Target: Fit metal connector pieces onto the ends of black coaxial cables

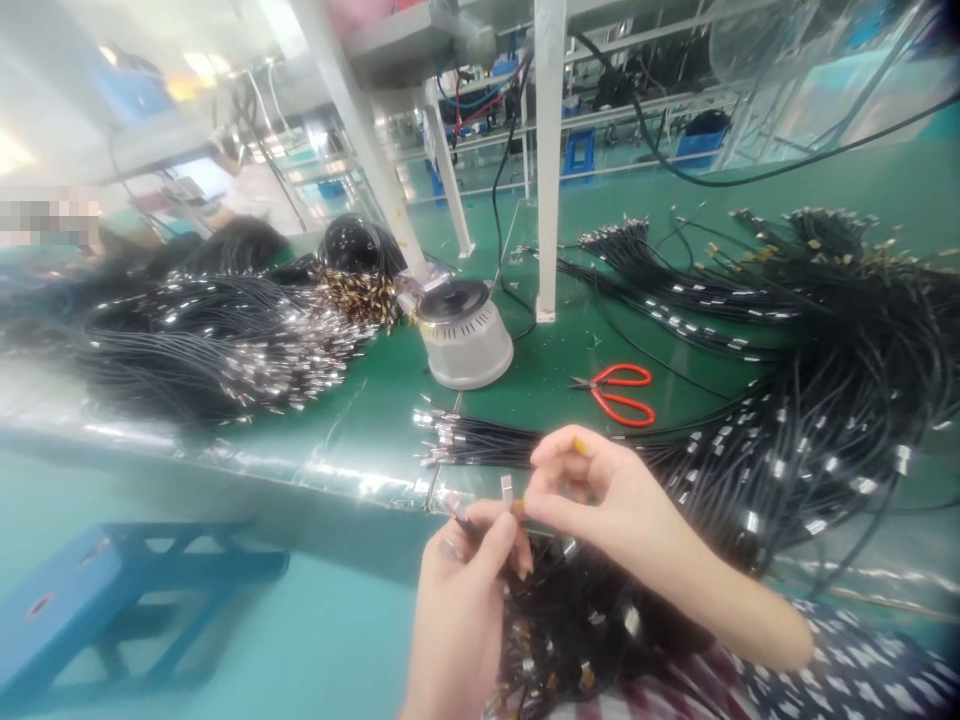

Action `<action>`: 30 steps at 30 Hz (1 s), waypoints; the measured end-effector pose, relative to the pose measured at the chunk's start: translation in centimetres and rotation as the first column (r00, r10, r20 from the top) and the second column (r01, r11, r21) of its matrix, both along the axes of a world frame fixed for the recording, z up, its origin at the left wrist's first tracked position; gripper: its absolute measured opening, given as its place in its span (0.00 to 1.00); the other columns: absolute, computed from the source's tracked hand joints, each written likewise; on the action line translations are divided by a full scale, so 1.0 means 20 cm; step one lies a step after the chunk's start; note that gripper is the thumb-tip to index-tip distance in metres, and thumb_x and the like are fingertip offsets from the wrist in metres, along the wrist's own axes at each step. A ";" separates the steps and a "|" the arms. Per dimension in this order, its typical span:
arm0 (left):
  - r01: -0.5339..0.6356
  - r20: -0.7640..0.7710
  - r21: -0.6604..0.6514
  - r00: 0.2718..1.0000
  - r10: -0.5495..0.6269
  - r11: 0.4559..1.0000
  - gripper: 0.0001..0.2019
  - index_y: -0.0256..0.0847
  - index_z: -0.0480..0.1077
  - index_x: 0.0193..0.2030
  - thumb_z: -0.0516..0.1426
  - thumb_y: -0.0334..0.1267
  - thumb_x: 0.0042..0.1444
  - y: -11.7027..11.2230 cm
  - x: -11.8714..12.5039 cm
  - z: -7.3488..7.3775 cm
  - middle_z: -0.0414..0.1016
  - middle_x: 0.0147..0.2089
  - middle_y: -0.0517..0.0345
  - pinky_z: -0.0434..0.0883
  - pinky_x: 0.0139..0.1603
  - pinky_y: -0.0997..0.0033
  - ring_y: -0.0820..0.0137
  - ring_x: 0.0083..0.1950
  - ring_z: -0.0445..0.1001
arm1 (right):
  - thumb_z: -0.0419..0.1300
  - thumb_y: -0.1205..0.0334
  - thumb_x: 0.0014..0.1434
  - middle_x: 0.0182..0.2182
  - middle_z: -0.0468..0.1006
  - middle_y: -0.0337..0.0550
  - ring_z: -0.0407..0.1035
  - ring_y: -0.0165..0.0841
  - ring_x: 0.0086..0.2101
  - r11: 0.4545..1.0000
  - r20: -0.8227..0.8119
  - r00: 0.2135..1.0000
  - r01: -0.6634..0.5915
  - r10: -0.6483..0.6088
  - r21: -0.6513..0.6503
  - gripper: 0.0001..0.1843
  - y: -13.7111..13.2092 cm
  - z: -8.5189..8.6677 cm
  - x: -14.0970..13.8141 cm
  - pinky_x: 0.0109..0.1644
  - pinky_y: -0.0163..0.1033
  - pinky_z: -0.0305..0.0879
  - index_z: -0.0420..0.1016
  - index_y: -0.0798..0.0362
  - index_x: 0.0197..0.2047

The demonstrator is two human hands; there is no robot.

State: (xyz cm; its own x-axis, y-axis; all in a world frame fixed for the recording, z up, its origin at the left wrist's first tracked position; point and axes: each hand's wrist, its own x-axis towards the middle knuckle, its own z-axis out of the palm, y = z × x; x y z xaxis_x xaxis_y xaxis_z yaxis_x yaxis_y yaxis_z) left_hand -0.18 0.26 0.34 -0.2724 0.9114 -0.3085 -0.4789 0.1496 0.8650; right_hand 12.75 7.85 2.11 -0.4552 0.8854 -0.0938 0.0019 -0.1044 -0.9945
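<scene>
My left hand (469, 575) is closed around a few black cables, with silvery plugs (507, 490) poking out above the thumb and fingers. Close beside it on the right, my right hand (592, 485) has thumb and index finger pinched at a small yellowish bit by the plug; its exact form is too small to make out. A yellow spot shows on one right-hand finger. Below both hands, a heap of black cables (600, 610) lies over my lap. Behind them, a bundle of cables with metal ends (480, 440) rests on the green bench (555, 365).
Red-handled scissors (622, 393) lie beyond my right hand. A round whitish device with a black top (466, 335) stands near a white post (550, 170). Large cable piles (202, 335) are at left and right (847, 370). A blue stool (75, 590) stands lower left; a person (259, 190) is behind.
</scene>
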 end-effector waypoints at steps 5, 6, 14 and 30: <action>-0.092 0.049 -0.016 0.995 0.092 0.996 0.13 0.40 0.75 0.41 0.67 0.35 0.48 -0.01 0.02 0.01 0.69 0.23 0.63 0.61 0.23 0.76 0.74 0.23 0.67 | 0.67 0.68 0.49 0.25 0.74 0.32 0.65 0.28 0.27 0.999 -0.064 0.998 -0.009 0.006 -0.049 0.14 0.00 -0.03 -0.01 0.33 0.36 0.59 0.68 0.52 0.37; -0.104 0.062 -0.021 0.993 0.105 0.994 0.14 0.40 0.74 0.42 0.67 0.35 0.48 -0.01 0.03 0.01 0.69 0.23 0.64 0.61 0.21 0.77 0.74 0.23 0.67 | 0.67 0.68 0.49 0.25 0.74 0.32 0.65 0.28 0.27 0.998 -0.083 0.997 -0.010 0.004 -0.068 0.14 0.00 -0.03 -0.02 0.33 0.36 0.59 0.68 0.52 0.37; -0.138 0.106 -0.016 0.985 0.139 0.990 0.13 0.39 0.75 0.43 0.66 0.33 0.50 -0.02 0.06 0.02 0.74 0.26 0.60 0.62 0.20 0.78 0.77 0.22 0.67 | 0.67 0.67 0.50 0.26 0.73 0.32 0.65 0.27 0.28 0.991 -0.190 0.981 0.006 -0.032 -0.136 0.13 -0.03 -0.08 -0.04 0.34 0.36 0.62 0.66 0.51 0.35; -0.137 0.115 -0.015 0.984 0.138 0.990 0.11 0.38 0.74 0.43 0.65 0.32 0.52 -0.01 0.06 0.02 0.73 0.24 0.62 0.64 0.19 0.79 0.77 0.21 0.67 | 0.67 0.65 0.51 0.26 0.74 0.34 0.68 0.28 0.28 0.986 -0.230 0.971 0.019 -0.058 -0.168 0.12 -0.06 -0.08 -0.06 0.34 0.36 0.63 0.66 0.52 0.34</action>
State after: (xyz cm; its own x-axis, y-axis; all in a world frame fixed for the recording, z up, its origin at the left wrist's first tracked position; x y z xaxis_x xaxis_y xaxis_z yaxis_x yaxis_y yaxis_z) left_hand 1.05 0.00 0.81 -0.3570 0.8655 -0.3513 -0.5917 0.0814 0.8020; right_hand 11.46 6.73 0.60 -0.4475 0.8842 -0.1339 -0.2357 -0.2611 -0.9361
